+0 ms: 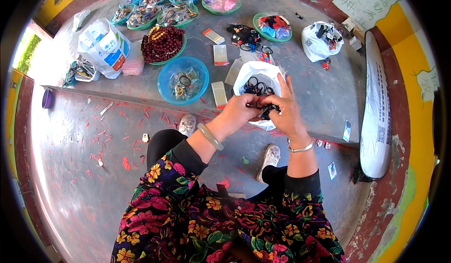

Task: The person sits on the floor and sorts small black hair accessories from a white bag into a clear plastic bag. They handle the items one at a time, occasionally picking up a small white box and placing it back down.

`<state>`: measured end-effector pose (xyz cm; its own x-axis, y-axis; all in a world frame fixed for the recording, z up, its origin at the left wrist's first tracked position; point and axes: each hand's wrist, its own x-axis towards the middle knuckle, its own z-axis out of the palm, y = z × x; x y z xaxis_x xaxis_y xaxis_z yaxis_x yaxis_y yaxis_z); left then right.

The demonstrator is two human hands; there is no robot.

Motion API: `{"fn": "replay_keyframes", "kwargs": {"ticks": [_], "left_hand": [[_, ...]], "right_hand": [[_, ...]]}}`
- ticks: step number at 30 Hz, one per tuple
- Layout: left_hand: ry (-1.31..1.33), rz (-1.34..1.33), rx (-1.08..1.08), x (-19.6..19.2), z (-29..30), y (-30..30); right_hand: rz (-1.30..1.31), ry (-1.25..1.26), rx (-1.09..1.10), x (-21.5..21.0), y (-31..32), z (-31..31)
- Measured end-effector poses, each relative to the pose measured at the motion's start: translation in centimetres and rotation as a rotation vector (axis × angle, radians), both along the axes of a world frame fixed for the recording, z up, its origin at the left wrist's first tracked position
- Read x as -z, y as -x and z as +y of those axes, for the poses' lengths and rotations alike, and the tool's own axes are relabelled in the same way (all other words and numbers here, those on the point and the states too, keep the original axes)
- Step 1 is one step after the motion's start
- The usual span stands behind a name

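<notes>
Both hands meet over the crinkly white plastic bag of thin black elastic loops on the concrete ledge, left hand and right hand pinching a small dark band, mostly hidden by fingers.

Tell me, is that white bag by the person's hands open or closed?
Open. The white bag has its mouth spread wide, showing a heap of black rings inside, just beyond both hands.
</notes>
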<state>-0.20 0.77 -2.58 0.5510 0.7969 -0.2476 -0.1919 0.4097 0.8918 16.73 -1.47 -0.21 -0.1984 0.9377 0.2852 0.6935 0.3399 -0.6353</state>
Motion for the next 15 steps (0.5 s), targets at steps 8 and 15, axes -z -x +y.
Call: {"fn": "replay_keyframes", "kwargs": {"ticks": [8,15], "left_hand": [[-0.103,0.158,0.034,0.64,-0.02,-0.06],[0.070,0.085,0.027,0.56,-0.20,-0.21]], "right_hand": [[-0.026,0.102,-0.011,0.20,-0.19,-0.01],[0.042,0.127,0.022,-0.17,-0.38,0.00]]}}
